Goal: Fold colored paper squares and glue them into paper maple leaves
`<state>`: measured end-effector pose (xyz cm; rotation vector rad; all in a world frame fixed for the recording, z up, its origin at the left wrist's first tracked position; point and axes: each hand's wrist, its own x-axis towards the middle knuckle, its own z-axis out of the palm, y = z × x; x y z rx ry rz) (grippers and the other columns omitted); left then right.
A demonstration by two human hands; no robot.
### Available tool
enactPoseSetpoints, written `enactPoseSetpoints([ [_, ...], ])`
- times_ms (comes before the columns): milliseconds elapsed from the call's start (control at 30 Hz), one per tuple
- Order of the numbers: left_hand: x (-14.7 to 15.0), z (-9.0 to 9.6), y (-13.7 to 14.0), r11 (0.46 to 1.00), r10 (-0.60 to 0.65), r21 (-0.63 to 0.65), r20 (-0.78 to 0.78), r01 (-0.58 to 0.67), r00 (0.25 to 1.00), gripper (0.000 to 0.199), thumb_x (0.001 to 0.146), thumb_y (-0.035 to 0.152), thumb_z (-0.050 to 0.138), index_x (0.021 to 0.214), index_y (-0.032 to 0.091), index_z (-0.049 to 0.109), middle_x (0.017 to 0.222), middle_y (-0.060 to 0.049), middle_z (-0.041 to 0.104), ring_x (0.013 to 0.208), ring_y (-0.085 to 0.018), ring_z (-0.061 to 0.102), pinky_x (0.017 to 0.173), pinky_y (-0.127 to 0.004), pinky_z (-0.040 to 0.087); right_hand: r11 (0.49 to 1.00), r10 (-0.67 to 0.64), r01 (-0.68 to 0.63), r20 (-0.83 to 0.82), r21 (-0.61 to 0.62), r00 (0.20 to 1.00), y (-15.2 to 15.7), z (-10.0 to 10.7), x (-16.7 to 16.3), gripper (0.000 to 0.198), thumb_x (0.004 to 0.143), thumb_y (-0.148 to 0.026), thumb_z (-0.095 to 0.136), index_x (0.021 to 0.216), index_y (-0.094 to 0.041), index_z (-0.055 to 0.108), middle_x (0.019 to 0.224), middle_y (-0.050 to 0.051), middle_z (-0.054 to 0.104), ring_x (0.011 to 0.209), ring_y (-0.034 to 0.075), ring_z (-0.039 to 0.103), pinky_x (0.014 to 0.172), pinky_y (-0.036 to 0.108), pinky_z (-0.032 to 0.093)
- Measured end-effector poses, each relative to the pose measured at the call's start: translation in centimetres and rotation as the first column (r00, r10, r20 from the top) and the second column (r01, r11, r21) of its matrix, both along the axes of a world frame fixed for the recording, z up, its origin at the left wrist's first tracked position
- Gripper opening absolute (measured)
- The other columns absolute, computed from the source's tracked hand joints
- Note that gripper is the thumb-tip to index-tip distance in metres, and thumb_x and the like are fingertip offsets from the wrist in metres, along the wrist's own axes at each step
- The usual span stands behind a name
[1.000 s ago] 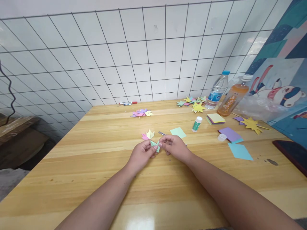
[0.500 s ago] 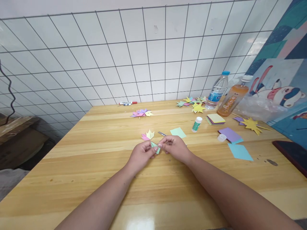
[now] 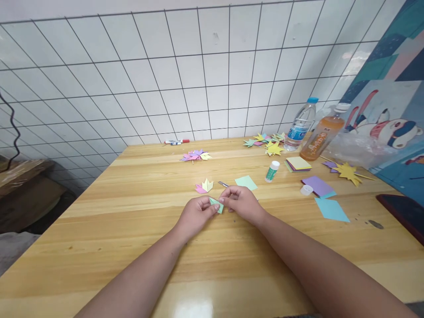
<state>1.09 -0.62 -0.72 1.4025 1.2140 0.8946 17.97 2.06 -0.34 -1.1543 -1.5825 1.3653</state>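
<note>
A small folded piece of green paper (image 3: 217,206) is held low over the middle of the wooden table (image 3: 132,207). My left hand (image 3: 198,213) pinches it between thumb and fingers. From the other side, the thumb and fingertips of my right hand (image 3: 241,203) are closed on its upper right edge. Just beyond my fingers lie folded pink and yellow paper pieces (image 3: 204,186). A craft knife (image 3: 223,184), partly hidden by my right hand, and a flat pale green square (image 3: 246,182) are close by.
A glue stick (image 3: 272,171) stands right of centre, its cap (image 3: 306,190) lying apart. Stacked paper squares (image 3: 298,164), a water bottle (image 3: 300,126) and an orange drink bottle (image 3: 322,137) stand behind. Paper leaf shapes (image 3: 196,155) and markers (image 3: 177,142) lie near the tiled wall.
The green paper has shifted slightly right and turned a little in my fingers, showing more of its face. Both hands keep hold of it; the objects on the table stay put.
</note>
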Motion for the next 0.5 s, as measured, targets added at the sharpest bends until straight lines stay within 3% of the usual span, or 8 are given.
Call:
enactPoseSetpoints([
  [167,-0.24,0.05,0.06,1.0,-0.029,-0.007,-0.005,0.028,1.0,0.028,0.07,0.042,0.066,0.074,0.014,0.067,0.066,-0.004,0.066,0.061,-0.015,0.058,0.06,-0.026,0.046,0.998,-0.001,-0.002,-0.046,-0.064,0.999,-0.11,0.31,-0.08,0.026,0.064,-0.04,0.069,0.07,-0.017,0.06,0.058,-0.002,0.057,0.05,0.009,0.051,0.051,0.022,0.046],
  [267,-0.21,0.0,0.16,1.0,0.009,-0.028,0.031,-0.009,0.999,0.03,0.068,0.044,0.068,0.074,0.014,0.066,0.067,-0.004,0.066,0.063,-0.016,0.06,0.06,-0.026,0.047,0.995,0.017,-0.021,-0.042,-0.101,0.999,-0.19,0.42,-0.15,0.025,0.067,-0.039,0.067,0.079,-0.018,0.061,0.059,-0.003,0.057,0.05,0.009,0.052,0.049,0.022,0.045],
  [500,-0.15,0.35,0.2,0.997,0.058,-0.047,0.113,-0.053,0.992,0.035,0.068,0.046,0.068,0.085,0.016,0.062,0.078,-0.005,0.066,0.075,-0.018,0.062,0.062,-0.026,0.048,1.0,-0.009,0.008,0.106,0.009,0.994,0.13,-0.27,-0.08,0.018,0.067,-0.035,0.064,0.073,-0.018,0.059,0.057,-0.003,0.055,0.047,0.009,0.048,0.046,0.02,0.039],
])
